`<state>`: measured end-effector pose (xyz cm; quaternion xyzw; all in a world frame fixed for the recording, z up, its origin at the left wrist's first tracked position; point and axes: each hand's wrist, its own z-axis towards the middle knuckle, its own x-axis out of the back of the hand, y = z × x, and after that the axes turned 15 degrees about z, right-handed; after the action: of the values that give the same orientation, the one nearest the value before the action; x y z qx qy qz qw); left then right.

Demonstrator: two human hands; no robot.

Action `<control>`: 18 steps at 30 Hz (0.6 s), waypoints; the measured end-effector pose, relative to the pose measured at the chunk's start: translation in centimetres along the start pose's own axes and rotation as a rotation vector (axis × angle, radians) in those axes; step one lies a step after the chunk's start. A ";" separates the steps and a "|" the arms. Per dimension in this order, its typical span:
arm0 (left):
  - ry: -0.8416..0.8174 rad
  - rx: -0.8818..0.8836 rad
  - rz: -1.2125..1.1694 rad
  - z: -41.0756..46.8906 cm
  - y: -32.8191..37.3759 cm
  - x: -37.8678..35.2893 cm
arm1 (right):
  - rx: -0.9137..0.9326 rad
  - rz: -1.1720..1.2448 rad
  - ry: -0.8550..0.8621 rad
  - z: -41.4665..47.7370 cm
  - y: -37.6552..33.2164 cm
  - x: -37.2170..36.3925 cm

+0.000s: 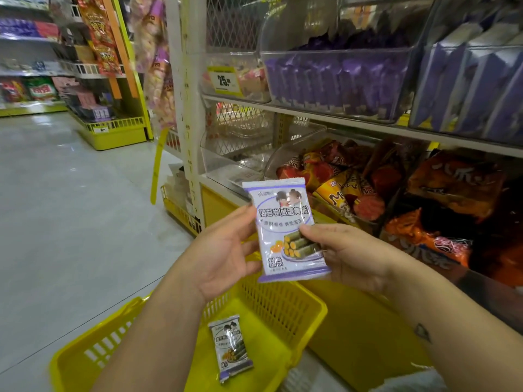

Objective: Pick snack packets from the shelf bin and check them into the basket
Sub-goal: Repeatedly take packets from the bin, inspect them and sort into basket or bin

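Your yellow basket (pixel 297 312) lies low in front of you, and everything here is placed from it. Your left forearm comes up across its near-left side. Your left hand (pixel 223 256) hangs above its far wall with the palm turned toward you. Its grip pinches the left edge of the held packet (pixel 285 222), thumb tip on the front and fingers out of sight behind.

High above the basket, on a shelf edge, a yellow price tag (pixel 225 80) reads "25"; its smaller digits are too blurred to read. Inside the basket, flat on its bottom, lies a second packet (pixel 230 348) with the same purple-and-white print.

The held packet stands upright above the basket's far wall, its face toward you. Its purple characters read "海苔卷(咸蛋黄味)", with "糕点" at the lower left beside a picture of green rolls with yellow centres.

Your right hand (pixel 348 256) is above the basket's far-right corner, the forearm running in from the lower right. Its grip pinches the packet's right edge, thumb pressed on the rolls picture and fingers behind.

Up and right of the basket, a clear shelf bin (pixel 339 77) holds purple packets. Under it, a lower bin (pixel 334 188) holds red and orange packets whose print is too blurred to read.
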<state>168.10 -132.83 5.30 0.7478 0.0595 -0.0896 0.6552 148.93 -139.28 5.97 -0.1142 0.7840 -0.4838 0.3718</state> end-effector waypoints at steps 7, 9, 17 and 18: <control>-0.162 -0.045 -0.017 -0.1 -0.6 -0.4 | 0.023 0.168 0.016 -0.2 -0.5 -0.3; -0.161 -0.041 -0.017 0.0 -0.7 -0.4 | 0.023 0.156 0.020 -0.2 -0.5 -0.1; 0.174 -0.166 0.374 0.7 -1.8 -1.8 | 0.180 -0.030 0.087 -0.1 0.0 -0.7; 0.200 -0.232 0.475 0.8 -2.1 -2.2 | 0.253 -0.137 0.129 0.0 0.4 -1.0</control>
<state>165.44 -133.28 3.66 0.6658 -0.0431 0.1481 0.7300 149.67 -138.53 6.16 -0.0881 0.7294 -0.6093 0.2983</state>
